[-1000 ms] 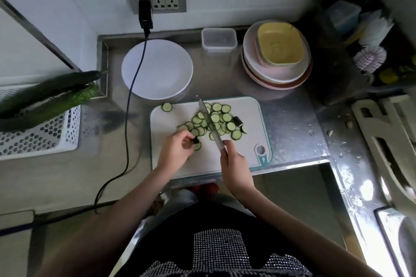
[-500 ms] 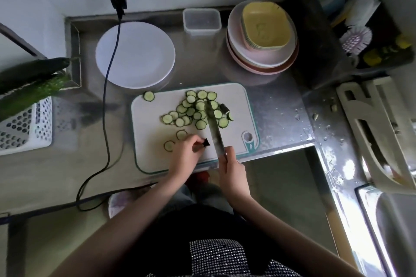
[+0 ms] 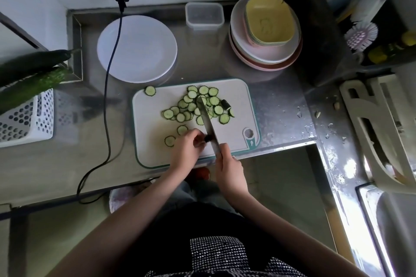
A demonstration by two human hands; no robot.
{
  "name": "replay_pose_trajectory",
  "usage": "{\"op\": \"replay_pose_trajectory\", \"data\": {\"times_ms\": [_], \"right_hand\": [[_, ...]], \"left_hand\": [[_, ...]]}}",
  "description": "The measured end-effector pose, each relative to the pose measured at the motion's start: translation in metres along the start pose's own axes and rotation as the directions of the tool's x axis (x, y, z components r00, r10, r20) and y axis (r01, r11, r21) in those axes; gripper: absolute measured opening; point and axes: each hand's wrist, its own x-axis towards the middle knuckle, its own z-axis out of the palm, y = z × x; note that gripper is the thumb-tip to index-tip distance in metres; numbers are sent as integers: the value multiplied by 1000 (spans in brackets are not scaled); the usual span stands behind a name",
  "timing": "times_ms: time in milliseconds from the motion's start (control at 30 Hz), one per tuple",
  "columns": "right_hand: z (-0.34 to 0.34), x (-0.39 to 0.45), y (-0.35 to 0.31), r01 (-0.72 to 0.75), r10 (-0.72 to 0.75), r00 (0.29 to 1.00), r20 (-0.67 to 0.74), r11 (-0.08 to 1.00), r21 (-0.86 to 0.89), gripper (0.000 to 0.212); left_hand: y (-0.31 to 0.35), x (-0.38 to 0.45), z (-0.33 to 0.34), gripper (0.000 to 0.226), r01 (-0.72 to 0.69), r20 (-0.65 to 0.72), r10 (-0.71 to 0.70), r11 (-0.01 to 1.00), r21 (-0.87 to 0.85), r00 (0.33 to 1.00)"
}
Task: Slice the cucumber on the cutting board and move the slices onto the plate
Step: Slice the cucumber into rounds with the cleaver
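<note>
I see the white cutting board (image 3: 157, 148) lying at the centre of the frame on the steel tabletop (image 3: 276, 105). My left hand (image 3: 186, 147) sits on the board's lower middle, its fingers (image 3: 198, 139) curled and pinching the last dark cucumber stub (image 3: 207, 138), which rests against the knife blade. My right hand (image 3: 228, 167) sits just to the right, at the board's lower edge, fingers wrapped round the handle of the knife (image 3: 208, 122); the blade runs up and left into the pile of cucumber slices (image 3: 198, 105) heaped on the board's upper half. Two loose slices lie just left of my left hand, one more at the board's upper left corner, and a dark end piece (image 3: 225, 104) sits at the pile's right edge. The white plate (image 3: 137, 49) stands above and left of the board, near it, with no slices on it. A black cable (image 3: 111, 56) crosses the plate's left side. At the upper right of the frame stands a stack of dishes (image 3: 265, 33), with a clear lidded tub (image 3: 204, 16) to its left. Whole cucumbers (image 3: 31, 74) lie over a white basket (image 3: 29, 119) at the left edge.
</note>
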Motion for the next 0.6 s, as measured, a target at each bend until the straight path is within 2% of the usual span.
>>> {"op": "replay_pose_trajectory", "data": {"times_ms": [133,267,400,600], "right_hand": [[1,0,0,1,1,1000,26,998,-61,6],[4,1,1,-1,6,999,41,994,-107,16],[7,4,6,-4,15,998,69,986,-165,14],[7,6,6,7,6,997,77,986,-167,15]], "left_hand": [[-1,1,1,14,0,5,0,1000,6,1000],[-2,1,1,16,11,-1,-11,1000,23,1000],[-1,-1,0,13,29,7,-28,999,-27,1000],[1,-3,-4,9,20,-12,-20,1000,-15,1000]]}}
